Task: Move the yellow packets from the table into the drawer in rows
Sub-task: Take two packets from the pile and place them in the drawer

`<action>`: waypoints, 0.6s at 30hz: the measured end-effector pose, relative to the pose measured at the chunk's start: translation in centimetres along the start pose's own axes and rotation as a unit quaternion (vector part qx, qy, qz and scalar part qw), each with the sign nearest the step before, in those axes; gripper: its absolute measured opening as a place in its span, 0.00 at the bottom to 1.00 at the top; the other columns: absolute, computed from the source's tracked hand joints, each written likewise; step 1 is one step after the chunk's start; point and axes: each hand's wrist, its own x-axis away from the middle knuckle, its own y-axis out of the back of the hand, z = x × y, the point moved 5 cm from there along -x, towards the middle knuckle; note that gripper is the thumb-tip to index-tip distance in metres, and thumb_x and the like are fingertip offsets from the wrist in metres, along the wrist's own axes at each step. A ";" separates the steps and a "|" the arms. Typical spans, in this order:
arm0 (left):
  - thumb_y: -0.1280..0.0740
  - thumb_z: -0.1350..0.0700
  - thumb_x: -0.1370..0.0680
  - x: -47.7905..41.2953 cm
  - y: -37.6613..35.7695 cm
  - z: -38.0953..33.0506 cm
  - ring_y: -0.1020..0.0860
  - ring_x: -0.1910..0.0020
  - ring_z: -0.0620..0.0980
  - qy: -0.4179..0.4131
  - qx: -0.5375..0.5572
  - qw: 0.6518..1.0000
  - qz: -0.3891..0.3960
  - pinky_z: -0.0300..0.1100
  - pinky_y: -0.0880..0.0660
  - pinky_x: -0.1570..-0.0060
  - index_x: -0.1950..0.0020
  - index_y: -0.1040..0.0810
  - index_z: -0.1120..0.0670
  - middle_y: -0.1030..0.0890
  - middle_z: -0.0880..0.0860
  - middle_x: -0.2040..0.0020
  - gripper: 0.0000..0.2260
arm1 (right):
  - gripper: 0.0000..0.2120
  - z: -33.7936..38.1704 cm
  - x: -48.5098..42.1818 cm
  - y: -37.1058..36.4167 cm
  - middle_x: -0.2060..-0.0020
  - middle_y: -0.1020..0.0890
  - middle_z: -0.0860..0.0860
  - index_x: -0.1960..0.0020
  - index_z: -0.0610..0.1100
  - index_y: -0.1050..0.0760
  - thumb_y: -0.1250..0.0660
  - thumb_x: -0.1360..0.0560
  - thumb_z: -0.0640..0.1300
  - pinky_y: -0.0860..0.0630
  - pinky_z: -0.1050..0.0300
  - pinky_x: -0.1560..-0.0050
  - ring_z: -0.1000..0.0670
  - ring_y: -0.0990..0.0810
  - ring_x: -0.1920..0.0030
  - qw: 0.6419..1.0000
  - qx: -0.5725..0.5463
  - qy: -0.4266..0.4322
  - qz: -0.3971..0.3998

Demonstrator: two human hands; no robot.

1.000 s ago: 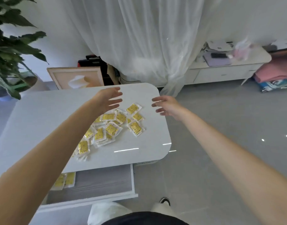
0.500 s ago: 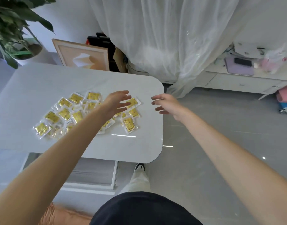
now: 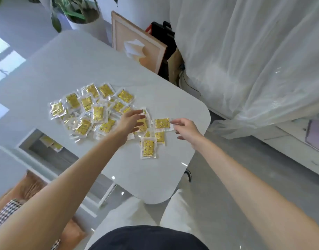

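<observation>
**Both Hands Reached for More Packets**

Nearest the person, the drawer [image 3: 61, 159] stood open under the left side of the table [image 3: 74, 65]. A few packets [image 3: 51, 143] lay in it at the far end. Most of the drawer that showed looked bare, so I think the job had only just begun.

On the table, a lone packet [image 3: 148, 147] lay closest to the person. Just past it were the two hands.

The left hand [image 3: 132, 121] was spread out with straight fingers over the right end of the pile [image 3: 93, 112]. It held nothing. I could not tell if it touched the packets under it.

The right hand [image 3: 185, 130] was loose and half open. Its first fingertip was at the right edge of a side packet [image 3: 162, 123]. The thumb was apart from the packet, so it had no hold yet.

Past the hands, the rest of the pile lay in a heap, with many packets on top of each other.

The step looked like picking up. Next, each hand would need to pinch a packet by its edge, carry it left and down, and lay it beside the ones in the drawer. The packets looked thin and shiny, so two might come up at once.

Farthest away stood a frame [image 3: 139, 46], a plant [image 3: 79, 9] and a white curtain [image 3: 245, 60].
</observation>
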 end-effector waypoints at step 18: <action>0.43 0.60 0.19 -3.4 -5.3 10.4 0.25 0.45 0.51 0.101 0.157 0.943 -0.275 0.43 0.29 0.45 0.32 0.28 0.54 0.24 0.53 0.38 0.16 | 0.14 -3.4 -17.1 -1.5 0.36 0.28 0.48 0.39 0.50 0.27 0.38 0.23 0.41 0.28 0.54 0.43 0.48 0.29 0.37 0.946 0.261 0.065 0.179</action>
